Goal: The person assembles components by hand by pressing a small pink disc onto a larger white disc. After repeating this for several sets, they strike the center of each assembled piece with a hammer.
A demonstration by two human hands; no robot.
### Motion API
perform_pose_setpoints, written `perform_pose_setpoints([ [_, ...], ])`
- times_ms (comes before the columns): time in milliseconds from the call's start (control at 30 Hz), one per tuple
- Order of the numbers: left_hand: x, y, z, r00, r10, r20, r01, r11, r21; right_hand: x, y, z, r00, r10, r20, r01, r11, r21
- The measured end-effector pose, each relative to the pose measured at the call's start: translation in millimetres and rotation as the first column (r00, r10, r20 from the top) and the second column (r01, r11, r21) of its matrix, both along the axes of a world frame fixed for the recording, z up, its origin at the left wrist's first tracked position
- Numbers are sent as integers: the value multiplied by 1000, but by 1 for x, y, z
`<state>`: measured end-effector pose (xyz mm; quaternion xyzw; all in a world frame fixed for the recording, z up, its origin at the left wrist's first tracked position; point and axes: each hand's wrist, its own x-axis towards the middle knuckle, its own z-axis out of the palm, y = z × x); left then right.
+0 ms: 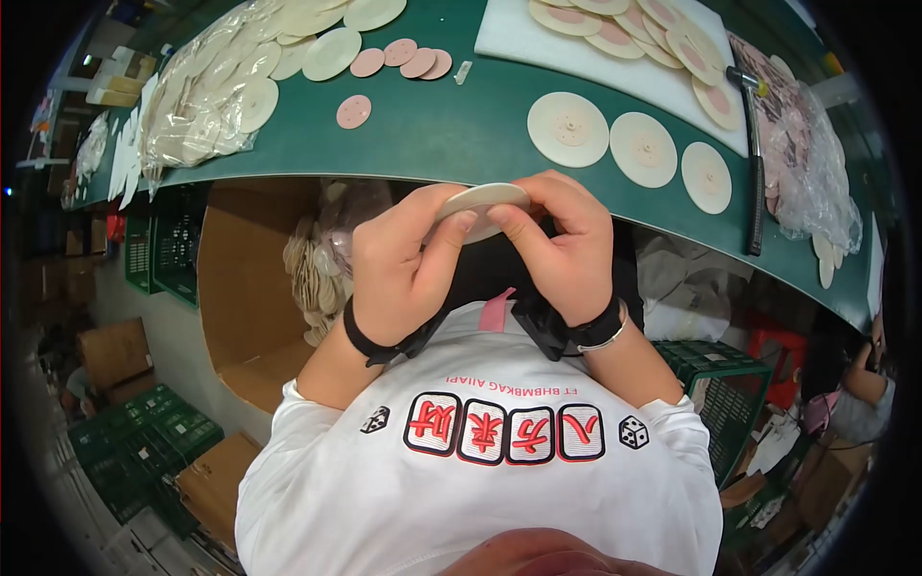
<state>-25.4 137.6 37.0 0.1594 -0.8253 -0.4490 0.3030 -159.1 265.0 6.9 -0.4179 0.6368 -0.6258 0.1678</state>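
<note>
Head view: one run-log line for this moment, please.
left hand: gripping cream disc | right hand: same disc | green table: hammer, pink discs

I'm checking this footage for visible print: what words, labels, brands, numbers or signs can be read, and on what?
White shirt: four red characters in black-edged tiles; clear, but not copied out here.
Same shirt: small pink lettering; likewise not copied.
Same shirt: two dice symbols, one each side of the tiles.
Pale disc, in left hand and right hand: no writing visible.
Small whitish piece on the table: any print too small.
</note>
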Motion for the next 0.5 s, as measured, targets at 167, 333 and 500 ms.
perform_pose_setpoints([
  [167, -3, -8, 6, 978, -176, 110, 160, 978, 134, -17, 0, -13, 956, 184, 229, -162, 981, -108],
  [333, -2, -6, -8, 969, -240, 53, 228, 959, 170, -22, 4, 3, 979, 181, -94, -189, 978, -90],
  [500, -3, -4, -9, 971, -233, 54, 216, 952, 219, -20, 10, 5, 986, 164, -39, -167, 984, -68],
])
